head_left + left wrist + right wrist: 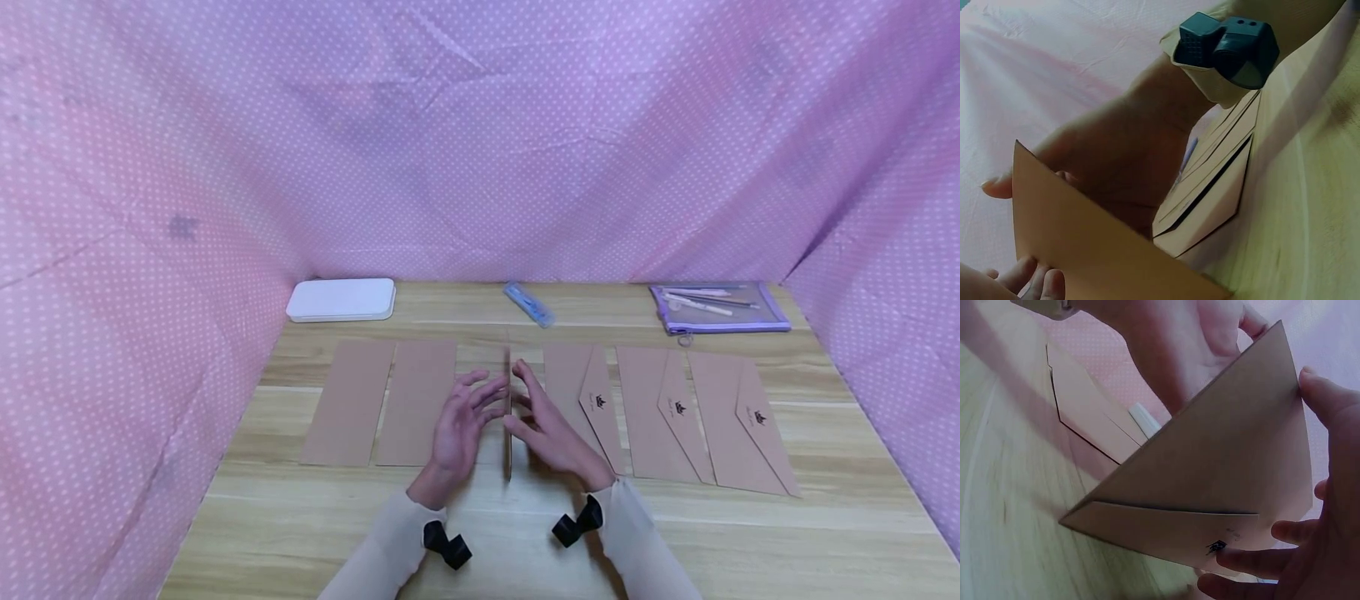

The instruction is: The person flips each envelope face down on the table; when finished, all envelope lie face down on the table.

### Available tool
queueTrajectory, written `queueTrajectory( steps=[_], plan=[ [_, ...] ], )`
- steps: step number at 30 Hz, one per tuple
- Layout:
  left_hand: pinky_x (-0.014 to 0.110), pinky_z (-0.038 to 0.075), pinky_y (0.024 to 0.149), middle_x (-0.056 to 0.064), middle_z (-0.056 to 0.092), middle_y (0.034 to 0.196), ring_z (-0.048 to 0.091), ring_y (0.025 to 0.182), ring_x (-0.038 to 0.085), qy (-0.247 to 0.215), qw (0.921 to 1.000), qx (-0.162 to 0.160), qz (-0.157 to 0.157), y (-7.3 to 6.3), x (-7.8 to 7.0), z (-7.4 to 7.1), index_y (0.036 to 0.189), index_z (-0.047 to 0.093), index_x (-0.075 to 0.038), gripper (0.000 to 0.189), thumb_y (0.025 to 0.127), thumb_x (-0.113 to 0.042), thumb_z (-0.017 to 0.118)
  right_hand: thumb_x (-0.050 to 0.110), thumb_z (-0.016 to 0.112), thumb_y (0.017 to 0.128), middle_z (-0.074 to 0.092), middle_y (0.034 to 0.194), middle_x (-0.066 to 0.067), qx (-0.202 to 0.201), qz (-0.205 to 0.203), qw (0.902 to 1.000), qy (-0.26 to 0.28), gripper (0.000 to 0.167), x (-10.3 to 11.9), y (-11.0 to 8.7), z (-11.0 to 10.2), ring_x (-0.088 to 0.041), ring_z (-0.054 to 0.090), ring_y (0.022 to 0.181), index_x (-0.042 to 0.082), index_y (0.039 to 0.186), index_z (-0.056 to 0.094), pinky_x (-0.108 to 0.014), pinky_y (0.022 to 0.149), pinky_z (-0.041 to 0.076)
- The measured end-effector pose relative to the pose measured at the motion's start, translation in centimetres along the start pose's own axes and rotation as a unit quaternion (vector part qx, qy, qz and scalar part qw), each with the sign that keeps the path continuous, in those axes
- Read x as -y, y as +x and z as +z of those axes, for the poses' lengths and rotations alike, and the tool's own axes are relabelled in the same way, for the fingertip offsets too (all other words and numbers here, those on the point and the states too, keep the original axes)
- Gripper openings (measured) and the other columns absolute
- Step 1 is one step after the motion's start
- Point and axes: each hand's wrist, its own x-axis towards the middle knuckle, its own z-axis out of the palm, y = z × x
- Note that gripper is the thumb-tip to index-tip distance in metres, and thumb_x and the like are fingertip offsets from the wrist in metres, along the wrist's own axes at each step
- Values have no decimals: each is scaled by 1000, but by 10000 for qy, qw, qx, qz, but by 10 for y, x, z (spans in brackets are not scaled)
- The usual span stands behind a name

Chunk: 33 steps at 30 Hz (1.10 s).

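Note:
A brown kraft envelope [508, 454] stands on edge on the table between both hands. My left hand [459, 425] touches its left face with loosely extended fingers, and the fingertips [1025, 275] show against the plain side in the left wrist view. On the other face, my right hand [555, 435] has its fingers spread over the flap side, near a small black crown print, and its thumb by the edge of the envelope [1222, 450]. Left of the hands lie two brown envelopes, plain side up. To the right, three envelopes [652, 408] lie with flaps and crown prints showing.
Along the back of the table stand a white flat case [341, 300], a small blue item [528, 304] and a purple mesh zip pouch [731, 328] with several pens inside. Pink dotted cloth [480, 150] hangs behind and at both sides.

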Motion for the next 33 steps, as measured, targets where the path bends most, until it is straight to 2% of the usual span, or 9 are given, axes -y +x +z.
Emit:
queueTrajectory(
  steps=[7, 14, 17, 20, 23, 25, 29, 33],
  plan=[
    [33, 47, 98, -3, 70, 128, 58, 123, 20, 122, 9999, 30, -117, 1, 7, 2, 128, 45, -14, 35, 101, -20, 25, 20, 52, 103, 0, 170, -14, -164, 75, 9998, -44, 80, 4, -1, -1, -53, 40, 140, 18, 162, -3, -59, 106, 48],
    [31, 48, 97, -1, 71, 127, 59, 122, 18, 267, 9992, -55, -280, 4, 17, -1, 129, 46, -9, 35, 101, -20, 28, 22, 53, 102, 2, 171, -11, -428, 248, 9985, -222, 79, 7, -2, -4, -50, 37, 143, 23, 162, 0, -60, 107, 45],
    [33, 48, 97, -1, 72, 124, 63, 118, 15, 272, 9988, -161, -374, 5, 20, -2, 128, 47, -7, 35, 99, -21, 31, 26, 52, 103, 6, 170, -13, -521, 337, 9976, -294, 78, 8, -2, -6, -49, 33, 145, 24, 162, 3, -63, 109, 43],
    [35, 47, 96, -2, 73, 120, 65, 113, 11, 312, 9982, -249, -452, 5, 23, -1, 128, 48, -5, 37, 98, -22, 34, 30, 50, 104, 11, 170, -15, -603, 363, 9965, -444, 73, 6, -2, -9, -47, 28, 149, 23, 162, 6, -66, 114, 35],
    [38, 46, 97, -3, 74, 118, 64, 112, 9, 359, 9977, -300, -484, 5, 25, -1, 129, 47, 0, 40, 98, -23, 35, 35, 48, 104, 15, 169, -13, -669, 420, 9952, -570, 70, 6, -3, -11, -42, 21, 153, 22, 162, 10, -67, 118, 27],
    [38, 45, 97, -4, 74, 117, 63, 113, 10, 406, 9973, -343, -515, 5, 27, -2, 130, 45, 3, 42, 98, -23, 36, 37, 48, 104, 17, 169, -12, -704, 486, 9945, -608, 70, 5, -3, -13, -41, 22, 153, 21, 162, 12, -65, 119, 26],
    [36, 46, 95, 4, 73, 120, 62, 113, 15, 531, 9957, -468, -598, 6, 30, -3, 130, 44, 7, 44, 97, -21, 37, 37, 51, 103, 18, 169, -13, -756, 686, 9937, -467, 72, 5, -4, -16, -40, 21, 153, 18, 162, 13, -63, 120, 27],
    [36, 47, 94, 17, 69, 127, 60, 116, 21, 634, 9943, -534, -676, 6, 33, -4, 128, 46, 7, 39, 98, -18, 38, 32, 52, 103, 15, 169, -16, -723, 868, 9935, -123, 72, 1, -3, -18, -38, 14, 155, 11, 161, 14, -59, 124, 18]
  ],
)
